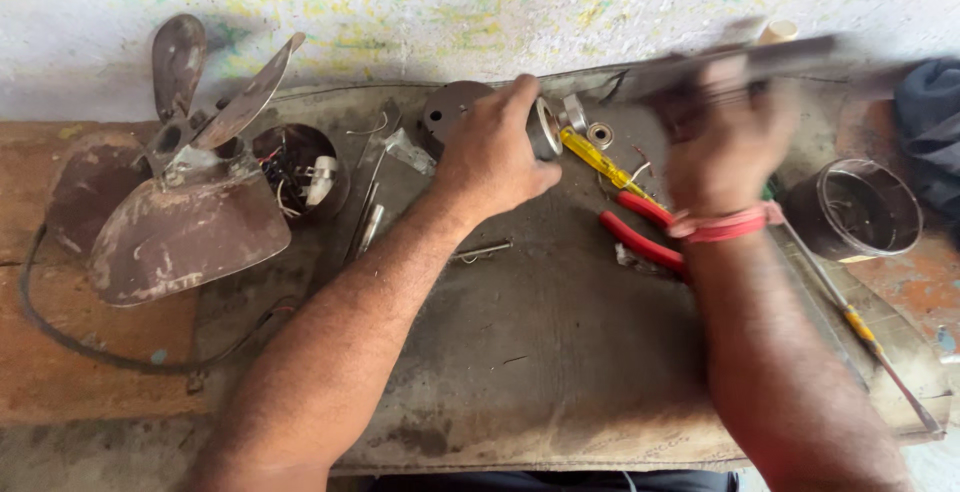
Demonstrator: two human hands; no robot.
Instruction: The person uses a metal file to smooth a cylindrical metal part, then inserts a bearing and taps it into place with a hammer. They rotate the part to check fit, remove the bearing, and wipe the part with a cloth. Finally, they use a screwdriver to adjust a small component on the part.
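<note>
Steadying round motor part [545,129] gripped in left hand [495,152]; blurred flat bar [740,62] clenched in right hand [725,142]. Square alignment judged needed next.

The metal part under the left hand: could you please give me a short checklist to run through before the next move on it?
1. Left hand steadies the round metal part: ok, fingers lie over it.
2. Right hand has a firm hold of the long flat tool: cannot tell, blurred by motion.
3. Red-handled pliers within reach: ok, beside the right wrist.
4. Yellow screwdriver within reach: ok, between the hands.
5. Fan blade assembly apart from both hands: ok, at the far left.
</note>
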